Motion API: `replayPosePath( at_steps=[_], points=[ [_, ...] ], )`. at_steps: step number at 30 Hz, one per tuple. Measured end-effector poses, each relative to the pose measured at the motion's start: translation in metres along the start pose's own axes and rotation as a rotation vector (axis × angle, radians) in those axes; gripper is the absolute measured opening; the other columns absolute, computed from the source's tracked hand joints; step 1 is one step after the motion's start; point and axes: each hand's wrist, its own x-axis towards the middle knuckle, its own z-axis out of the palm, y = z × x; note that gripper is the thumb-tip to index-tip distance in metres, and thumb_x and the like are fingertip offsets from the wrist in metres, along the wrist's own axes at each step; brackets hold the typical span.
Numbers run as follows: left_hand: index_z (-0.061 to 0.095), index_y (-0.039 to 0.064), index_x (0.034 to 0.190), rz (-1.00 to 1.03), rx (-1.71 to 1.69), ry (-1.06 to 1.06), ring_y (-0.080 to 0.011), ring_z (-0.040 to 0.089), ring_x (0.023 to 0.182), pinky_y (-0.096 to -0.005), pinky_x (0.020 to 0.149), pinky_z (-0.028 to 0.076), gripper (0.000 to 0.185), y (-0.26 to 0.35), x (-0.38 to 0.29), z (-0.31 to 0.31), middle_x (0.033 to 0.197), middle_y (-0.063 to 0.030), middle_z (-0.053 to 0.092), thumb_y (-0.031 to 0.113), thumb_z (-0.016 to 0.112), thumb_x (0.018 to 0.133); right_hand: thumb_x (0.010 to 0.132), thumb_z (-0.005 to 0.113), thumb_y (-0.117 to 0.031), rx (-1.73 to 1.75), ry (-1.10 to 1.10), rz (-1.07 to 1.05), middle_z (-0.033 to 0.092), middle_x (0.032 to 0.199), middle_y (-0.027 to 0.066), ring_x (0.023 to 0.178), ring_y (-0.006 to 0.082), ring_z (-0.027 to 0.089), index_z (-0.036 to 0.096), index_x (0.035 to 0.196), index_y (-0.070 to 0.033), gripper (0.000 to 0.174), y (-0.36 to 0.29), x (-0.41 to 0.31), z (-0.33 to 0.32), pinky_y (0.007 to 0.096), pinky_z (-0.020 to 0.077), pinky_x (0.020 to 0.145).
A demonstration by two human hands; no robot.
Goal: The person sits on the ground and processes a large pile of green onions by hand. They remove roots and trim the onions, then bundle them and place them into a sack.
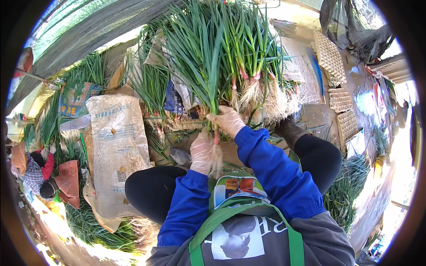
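Observation:
Both my hands wear thin pale gloves and blue sleeve covers. A green plant with long flat leaves, a pinkish stem and hairy roots (216, 156), like a green onion or young garlic, is upright before me. My right hand (229, 121) grips its stem between thumb and fingers. My left hand (201, 151) is around its lower part beside the roots; the fingers are partly hidden. Just beyond lies a big pile of similar plants (246, 43), their pale roots (276, 103) towards me. A smaller bunch (151, 86) lies to the left of it.
A flattened woven sack (116, 146) lies at my left, with more plants (100, 229) below it. Egg trays (329, 56) line the right, above another plant heap (346, 189). A dark boot (289, 129) touches the pile's edge. Another person (38, 169) works at far left.

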Motion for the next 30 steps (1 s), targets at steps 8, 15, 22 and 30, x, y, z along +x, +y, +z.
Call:
replayPosePath(
  at_steps=[8, 15, 22, 30],
  points=[
    [0.047, -0.005, 0.116, -0.493, -1.041, -0.566, -0.025, 0.063, 0.086, -0.0351, 0.076, 0.053, 0.036, 0.027, 0.002, -0.017, 0.103, -0.0196, 0.061, 0.023, 0.047, 0.093, 0.088, 0.058, -0.02, 0.66, 0.003, 0.065, 0.059, 0.081, 0.0013, 0.067, 0.0077, 0.05, 0.059, 0.104, 0.001, 0.027, 0.011, -0.015, -0.019, 0.0209, 0.0423, 0.063],
    [0.052, -0.002, 0.111, -0.426, -0.969, -0.616, -0.0166, 0.058, 0.069, -0.0299, 0.066, 0.052, 0.03, 0.04, -0.008, -0.014, 0.083, -0.0083, 0.059, 0.022, 0.051, 0.092, 0.088, 0.057, -0.02, 0.56, 0.057, 0.124, 0.058, 0.076, -0.0001, 0.058, 0.0059, 0.049, 0.059, 0.1, -0.002, 0.021, 0.017, -0.025, 0.008, 0.0185, 0.0425, 0.055],
    [0.054, 0.003, 0.096, -0.467, -1.31, -0.153, -0.0077, 0.041, 0.055, -0.023, 0.053, 0.04, 0.019, 0.052, 0.0, -0.032, 0.067, 0.0023, 0.045, 0.021, 0.053, 0.091, 0.09, 0.051, -0.018, 1.197, 0.364, -0.165, 0.06, 0.087, 0.0066, 0.075, 0.0201, 0.058, 0.054, 0.104, -0.009, 0.017, 0.027, -0.027, -0.023, 0.0321, 0.0481, 0.064],
    [0.047, 0.002, 0.123, -0.314, -1.521, -0.538, -0.0046, 0.023, 0.045, -0.0206, 0.044, 0.023, 0.047, 0.061, 0.015, -0.033, 0.054, 0.0066, 0.022, 0.037, 0.046, 0.092, 0.083, 0.051, -0.019, -0.966, -0.06, -0.707, 0.063, 0.085, 0.0152, 0.084, 0.0271, 0.061, 0.06, 0.098, -0.01, 0.02, 0.054, -0.023, -0.101, 0.0376, 0.0488, 0.073]
  ],
)
